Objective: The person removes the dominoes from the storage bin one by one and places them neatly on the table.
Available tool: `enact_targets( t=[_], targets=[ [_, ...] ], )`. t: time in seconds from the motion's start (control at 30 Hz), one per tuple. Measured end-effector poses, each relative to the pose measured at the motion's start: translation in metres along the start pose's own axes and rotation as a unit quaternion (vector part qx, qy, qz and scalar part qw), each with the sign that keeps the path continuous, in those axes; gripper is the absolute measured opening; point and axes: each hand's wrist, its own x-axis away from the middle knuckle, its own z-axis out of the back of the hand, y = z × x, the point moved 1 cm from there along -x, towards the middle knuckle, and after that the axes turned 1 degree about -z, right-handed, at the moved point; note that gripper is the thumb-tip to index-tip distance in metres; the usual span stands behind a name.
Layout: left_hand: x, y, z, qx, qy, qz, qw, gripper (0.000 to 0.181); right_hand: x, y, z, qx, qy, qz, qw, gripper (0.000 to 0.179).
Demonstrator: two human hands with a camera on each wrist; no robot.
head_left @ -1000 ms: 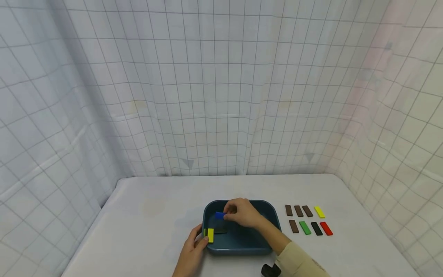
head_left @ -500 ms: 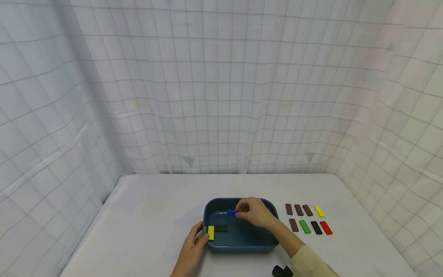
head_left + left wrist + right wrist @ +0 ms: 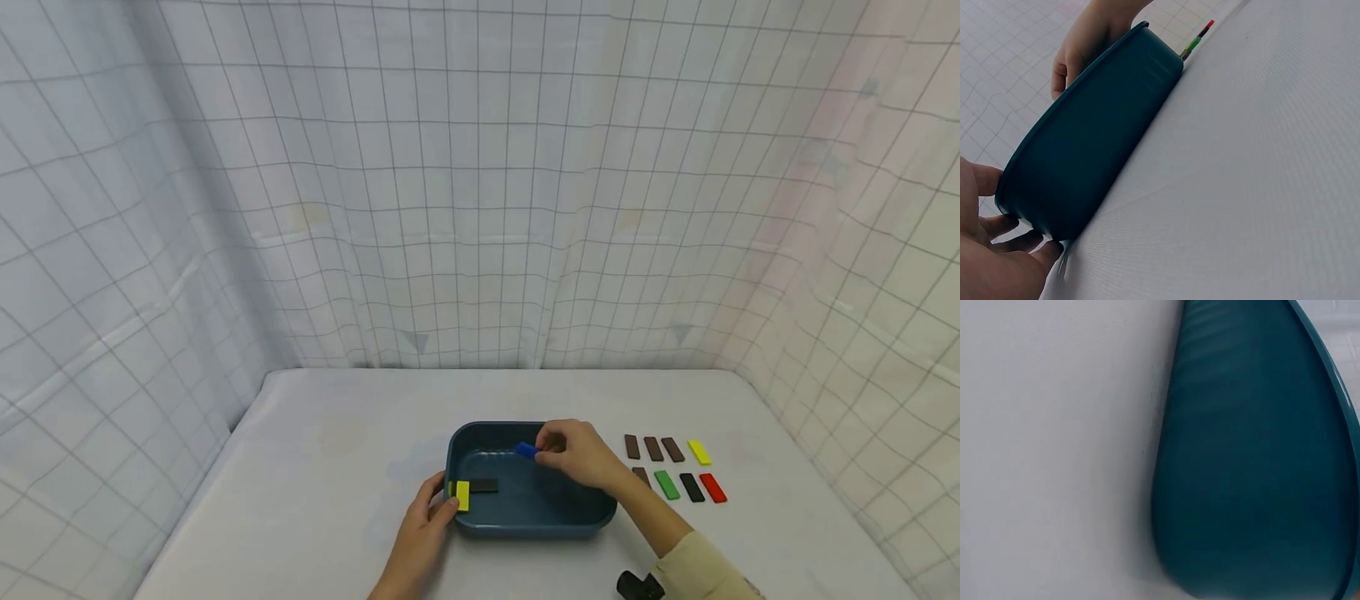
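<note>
A dark teal plastic tub (image 3: 536,531) stands on the white table, its outer wall filling much of both wrist views. At its left end my left hand (image 3: 423,527) grips the rim, thumb on the inner side and the other fingers spread against the outside wall. Over the tub's far right part, my right hand (image 3: 581,456) pinches a flat blue block (image 3: 527,450) between thumb and fingers. Inside the tub by my left thumb is a yellow block (image 3: 463,497), with a black block (image 3: 483,486) beside it. The left wrist view shows the right hand (image 3: 1088,40) behind the tub's rim.
Right of the tub lie two rows of flat blocks: several brown blocks (image 3: 652,448), a yellow one (image 3: 699,452), a green one (image 3: 667,485), a black one (image 3: 692,487) and a red one (image 3: 713,487). Gridded white curtains (image 3: 480,208) enclose the table.
My right hand has carried the blue block rightward across the tub, from near its left middle to its far right part. The left hand has kept its grip on the rim.
</note>
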Motion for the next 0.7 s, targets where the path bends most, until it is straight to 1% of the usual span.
enact_targets(
  t=[0.13, 0.3, 0.47, 0.7],
  targets=[
    [0.001, 0.001, 0.001, 0.002, 0.0, -0.004, 1.0, 0.054, 0.006, 0.002, 0.007, -0.001, 0.006, -0.008, 0.9999, 0.008],
    [0.002, 0.0, 0.0, -0.01, 0.005, -0.013, 0.9998, 0.054, 0.017, 0.003, 0.017, -0.009, 0.01, -0.026, 0.9996, 0.008],
    [0.001, -0.001, -0.001, -0.006, 0.003, -0.004, 1.0, 0.054, 0.029, 0.006, 0.028, -0.018, 0.015, -0.037, 0.999, 0.01],
    [0.001, -0.001, -0.001, -0.004, 0.003, -0.004, 1.0, 0.055, 0.043, 0.013, 0.039, -0.037, 0.02, -0.076, 0.9962, 0.009]
  ],
)
